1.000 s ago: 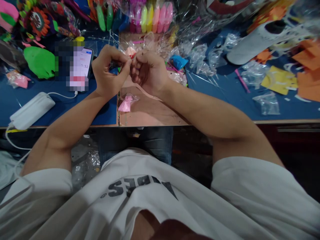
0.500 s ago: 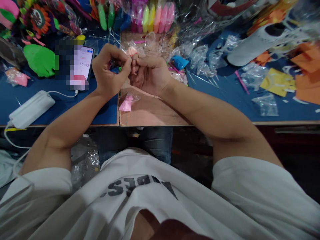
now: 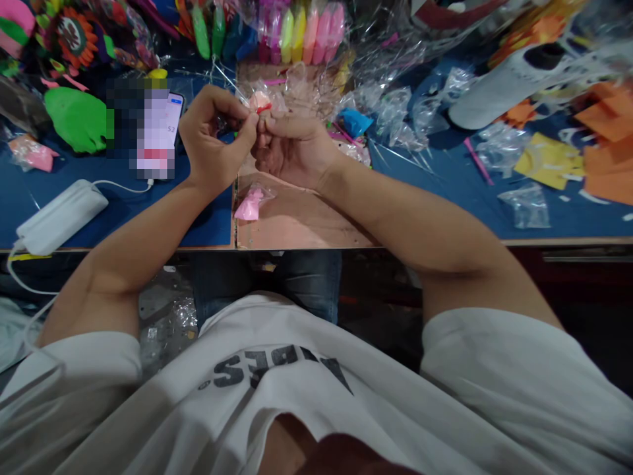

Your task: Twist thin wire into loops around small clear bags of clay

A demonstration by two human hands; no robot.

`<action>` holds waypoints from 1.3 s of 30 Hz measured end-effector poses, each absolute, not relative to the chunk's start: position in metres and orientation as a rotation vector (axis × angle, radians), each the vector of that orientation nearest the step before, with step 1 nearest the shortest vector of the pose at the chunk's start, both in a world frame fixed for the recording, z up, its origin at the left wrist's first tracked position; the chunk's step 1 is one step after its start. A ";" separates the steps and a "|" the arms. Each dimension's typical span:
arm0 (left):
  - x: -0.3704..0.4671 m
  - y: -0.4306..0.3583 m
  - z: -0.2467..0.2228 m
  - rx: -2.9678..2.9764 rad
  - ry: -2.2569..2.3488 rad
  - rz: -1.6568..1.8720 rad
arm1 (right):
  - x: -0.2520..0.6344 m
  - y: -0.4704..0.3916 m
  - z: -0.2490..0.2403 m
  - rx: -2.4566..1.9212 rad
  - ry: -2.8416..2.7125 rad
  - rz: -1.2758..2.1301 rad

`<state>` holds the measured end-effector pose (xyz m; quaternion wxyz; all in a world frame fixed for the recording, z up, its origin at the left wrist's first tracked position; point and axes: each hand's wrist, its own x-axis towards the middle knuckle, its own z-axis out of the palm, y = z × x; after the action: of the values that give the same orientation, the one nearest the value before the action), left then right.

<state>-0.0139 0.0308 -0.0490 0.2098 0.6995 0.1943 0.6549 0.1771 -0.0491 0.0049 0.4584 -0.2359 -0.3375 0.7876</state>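
The left hand (image 3: pixel 210 142) is pinching what seems a small red piece (image 3: pixel 266 107) above the worktop (image 3: pixel 297 223); the right hand (image 3: pixel 299 148) is curling beside it, its grip unclear. Fine fingerwork is apparently happening, calling next for steady, light pressure.

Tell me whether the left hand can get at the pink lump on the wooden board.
Probably yes: the pink lump lies close to the left hand on the wooden board, and neither hand covers it, though the left is pinched against the right hand.
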 end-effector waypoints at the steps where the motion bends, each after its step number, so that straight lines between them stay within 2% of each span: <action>1: -0.012 0.030 -0.047 1.991 0.492 1.907 | 0.177 -0.048 0.003 -0.561 -0.838 1.939; 3: -0.007 0.026 -0.043 2.042 0.411 2.062 | 0.178 -0.046 0.000 -0.549 -0.860 1.940; 6: 0.001 0.015 -0.034 1.995 0.401 2.083 | 0.178 -0.046 -0.001 -0.571 -0.973 1.863; 16: 0.003 -0.003 -0.019 1.799 0.510 1.937 | 0.174 -0.042 -0.006 -0.731 -1.177 1.539; 23: -0.001 0.017 -0.026 1.790 0.363 1.821 | 0.184 -0.046 0.007 -0.606 -1.249 1.269; 29: 0.000 0.019 -0.028 1.737 0.283 1.617 | 0.201 -0.048 0.011 -0.744 -1.354 1.478; 35: 0.004 0.014 -0.029 1.638 0.297 1.601 | 0.208 -0.044 0.009 -0.854 -1.650 1.022; 37: 0.005 0.016 -0.031 1.627 0.283 1.592 | 0.209 -0.043 0.010 -0.882 -1.711 0.994; 39: 0.005 0.018 -0.032 1.627 0.263 1.590 | 0.209 -0.044 0.013 -0.887 -1.674 1.116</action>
<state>0.0051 0.0181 -0.0323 0.4130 0.6468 0.1047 0.6325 0.2090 -0.0435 0.0125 0.4543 -0.3592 -0.6783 0.4522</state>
